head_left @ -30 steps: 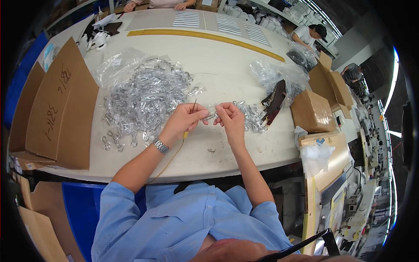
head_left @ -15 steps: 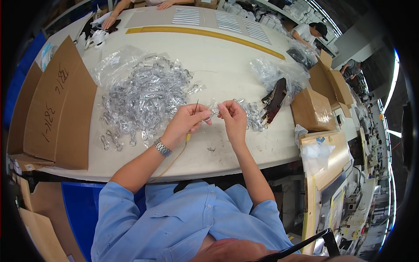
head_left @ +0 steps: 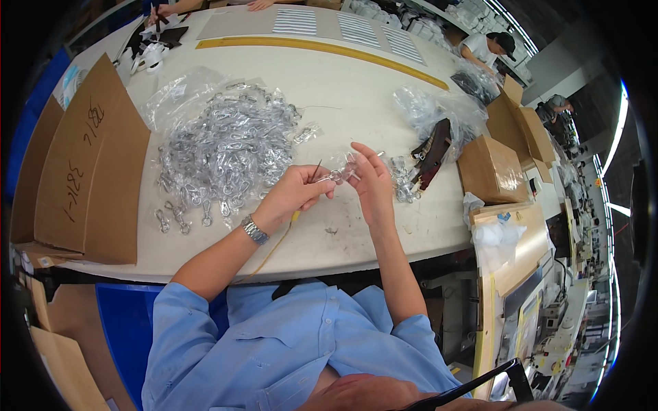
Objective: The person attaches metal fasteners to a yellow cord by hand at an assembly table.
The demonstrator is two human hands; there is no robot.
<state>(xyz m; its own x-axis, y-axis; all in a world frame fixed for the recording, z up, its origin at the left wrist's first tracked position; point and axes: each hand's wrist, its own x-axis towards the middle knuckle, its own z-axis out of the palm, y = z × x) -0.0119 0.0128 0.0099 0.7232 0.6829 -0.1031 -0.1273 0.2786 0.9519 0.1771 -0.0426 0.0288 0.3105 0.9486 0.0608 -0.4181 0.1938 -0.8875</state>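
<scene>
My left hand, with a metal watch at the wrist, is closed on a small silver snap hook between thumb and forefinger. The same hand keeps a thin pointed tool in its palm; its yellow handle shows below the fingers, and a yellow cord trails toward me. Beside the hook, my right hand has its fingers stretched apart, close against clear plastic film. Whether its thumb touches the hook is too small to tell. To the left lies a large heap of bagged snap hooks.
A smaller group of hooks sits right of my hand, beside a dark red-brown strap piece. Cardboard boxes stand left and right. A long yellow ruler crosses the far table. A co-worker bends over at far right.
My right hand's fingers have gone from a pinch at the hook to spread and raised. The left hand keeps its hold, nearly still. Across the table, another person's hands have shifted.
</scene>
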